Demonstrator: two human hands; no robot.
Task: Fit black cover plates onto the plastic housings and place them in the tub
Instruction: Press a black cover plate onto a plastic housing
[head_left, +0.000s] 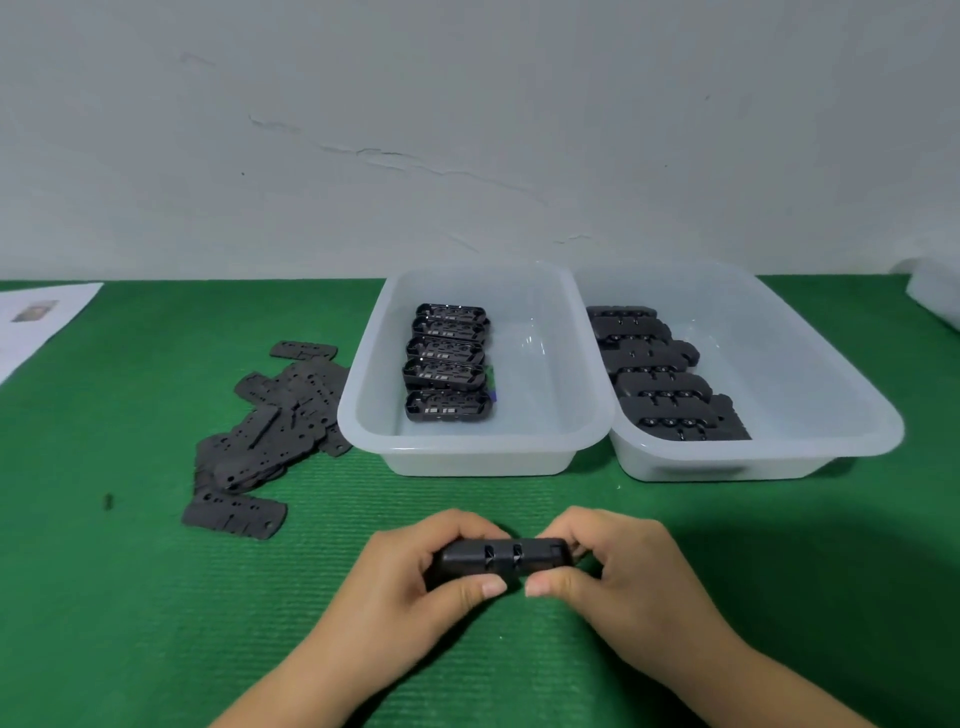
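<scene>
Black housing (501, 564) sits just above the green mat (156, 597), pinched at its ends by your left hand (415, 577) and right hand (618, 571); press evenly with both thumbs. Left tub (472, 447) holds five uncovered housings; right tub (753, 457) holds the covered ones.

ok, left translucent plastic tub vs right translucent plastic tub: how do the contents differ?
The left translucent plastic tub holds five black housings with open insides showing, in one neat row. The right translucent plastic tub holds black housings with cover plates fitted, closed faces up, overlapping loosely. The left tub's row sits mid-floor; the right tub's lot sits against its left wall. Both tubs look alike, side by side on the green mat.
</scene>
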